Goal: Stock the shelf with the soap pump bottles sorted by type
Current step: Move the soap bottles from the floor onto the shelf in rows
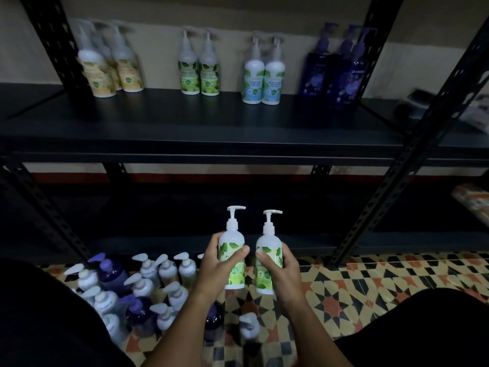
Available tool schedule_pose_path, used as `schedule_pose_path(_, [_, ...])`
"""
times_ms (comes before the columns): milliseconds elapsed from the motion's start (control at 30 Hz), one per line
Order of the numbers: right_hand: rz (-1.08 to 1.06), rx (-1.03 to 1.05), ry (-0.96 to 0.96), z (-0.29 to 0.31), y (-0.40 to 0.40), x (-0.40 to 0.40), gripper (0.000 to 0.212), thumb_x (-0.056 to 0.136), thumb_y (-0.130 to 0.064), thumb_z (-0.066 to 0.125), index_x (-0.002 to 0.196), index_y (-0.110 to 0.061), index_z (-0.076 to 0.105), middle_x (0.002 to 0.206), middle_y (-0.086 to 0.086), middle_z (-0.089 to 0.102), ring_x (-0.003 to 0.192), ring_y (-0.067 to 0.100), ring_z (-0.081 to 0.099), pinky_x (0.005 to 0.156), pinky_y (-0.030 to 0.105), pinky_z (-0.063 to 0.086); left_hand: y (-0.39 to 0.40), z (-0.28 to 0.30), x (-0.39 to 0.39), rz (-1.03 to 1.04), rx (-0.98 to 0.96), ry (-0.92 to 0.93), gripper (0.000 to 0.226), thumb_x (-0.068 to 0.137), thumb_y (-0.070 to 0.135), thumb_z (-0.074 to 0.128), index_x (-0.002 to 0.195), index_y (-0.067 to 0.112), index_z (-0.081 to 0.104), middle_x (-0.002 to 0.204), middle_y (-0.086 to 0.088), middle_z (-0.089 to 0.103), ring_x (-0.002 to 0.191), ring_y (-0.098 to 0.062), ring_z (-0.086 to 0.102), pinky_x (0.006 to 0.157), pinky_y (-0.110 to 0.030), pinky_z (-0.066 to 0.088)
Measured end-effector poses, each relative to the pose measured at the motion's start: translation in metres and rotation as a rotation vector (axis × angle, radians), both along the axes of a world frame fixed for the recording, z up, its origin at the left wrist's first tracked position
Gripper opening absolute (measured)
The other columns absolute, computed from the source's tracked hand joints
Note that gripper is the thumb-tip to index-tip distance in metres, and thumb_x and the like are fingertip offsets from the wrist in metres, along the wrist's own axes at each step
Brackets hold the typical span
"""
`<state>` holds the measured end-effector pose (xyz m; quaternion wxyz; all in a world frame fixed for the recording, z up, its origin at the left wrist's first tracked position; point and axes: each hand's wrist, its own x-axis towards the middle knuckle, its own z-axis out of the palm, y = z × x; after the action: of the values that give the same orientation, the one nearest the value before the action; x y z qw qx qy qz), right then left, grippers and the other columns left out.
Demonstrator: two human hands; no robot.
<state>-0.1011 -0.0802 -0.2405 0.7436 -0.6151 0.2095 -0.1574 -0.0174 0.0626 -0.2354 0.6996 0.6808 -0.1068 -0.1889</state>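
Your left hand grips one green-label pump bottle upright, fingers curled round its far side and thumb pressed across the label; your right hand grips a second green-label pump bottle the same way, thumb on the label and fingers wrapped behind. The two bottles stand side by side, close but apart, both nozzles pointing to your right, held above the patterned tile floor in front of the black metal shelf. Beyond your fingers, on the upper shelf board, the sorted groups stand against the wall: yellow-label bottles far left, a pair of green-label bottles above and left of your left fingers, a pair of blue-label bottles almost straight above your hands, and dark purple bottles to the right of your right fingers. Below and left of your left wrist, a loose cluster of unsorted white and purple pump bottles stands on the floor, with one white bottle between your forearms.
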Motion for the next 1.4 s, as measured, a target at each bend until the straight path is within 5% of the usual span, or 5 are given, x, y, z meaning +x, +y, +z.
schedule_pose_path(267, [-0.001, -0.033, -0.162, 0.048, 0.009, 0.023, 0.05, 0.08, -0.009, 0.086, 0.125, -0.019, 0.066, 0.107, 0.013, 0.075, 0.101, 0.035, 0.073, 0.083, 0.045, 0.061, 0.0, 0.034, 0.028, 0.096, -0.06, -0.134, 0.066, 0.064, 0.045, 0.097, 0.123, 0.042, 0.069, 0.123, -0.007, 0.071, 0.107, -0.022, 0.074, 0.089, -0.046, 0.063])
schedule_pose_path(600, [-0.027, -0.218, -0.369, 0.147, 0.018, 0.065, 0.048, 0.077, -0.007, 0.088, 0.119, -0.016, 0.068, 0.103, 0.005, 0.077, 0.093, 0.021, 0.076, 0.075, 0.03, 0.061, 0.008, 0.144, 0.057, 0.283, -0.237, -0.285, 0.06, 0.066, 0.01, 0.096, 0.121, 0.017, 0.074, 0.099, -0.004, 0.081, 0.09, -0.021, 0.079, 0.075, -0.036, 0.064])
schedule_pose_path(1000, [0.009, -0.347, -0.511, 0.228, 0.028, 0.153, 0.056, 0.077, -0.014, 0.089, 0.127, -0.015, 0.063, 0.114, 0.006, 0.075, 0.106, 0.024, 0.073, 0.094, 0.049, 0.059, 0.03, 0.241, 0.127, 0.323, -0.317, -0.575, 0.057, 0.08, 0.013, 0.088, 0.134, 0.012, 0.068, 0.115, 0.0, 0.079, 0.111, -0.019, 0.074, 0.1, -0.045, 0.059])
schedule_pose_path(1200, [0.09, -0.398, -0.474, 0.236, 0.034, 0.19, 0.055, 0.08, -0.008, 0.087, 0.126, -0.022, 0.058, 0.111, -0.002, 0.072, 0.096, 0.004, 0.07, 0.083, 0.026, 0.059, 0.046, 0.249, 0.165, 0.402, -0.344, -0.587, 0.081, 0.079, 0.023, 0.09, 0.15, 0.012, 0.053, 0.136, 0.003, 0.07, 0.124, -0.007, 0.066, 0.111, -0.041, 0.052])
schedule_pose_path(1400, [0.103, -0.483, -0.416, 0.227, 0.033, 0.229, 0.061, 0.08, -0.018, 0.088, 0.131, -0.027, 0.056, 0.108, -0.011, 0.072, 0.099, 0.01, 0.071, 0.093, 0.038, 0.06, 0.054, 0.243, 0.195, 0.449, -0.327, -0.58, 0.081, 0.076, 0.027, 0.091, 0.149, 0.016, 0.056, 0.133, 0.007, 0.071, 0.122, -0.005, 0.067, 0.109, -0.041, 0.053])
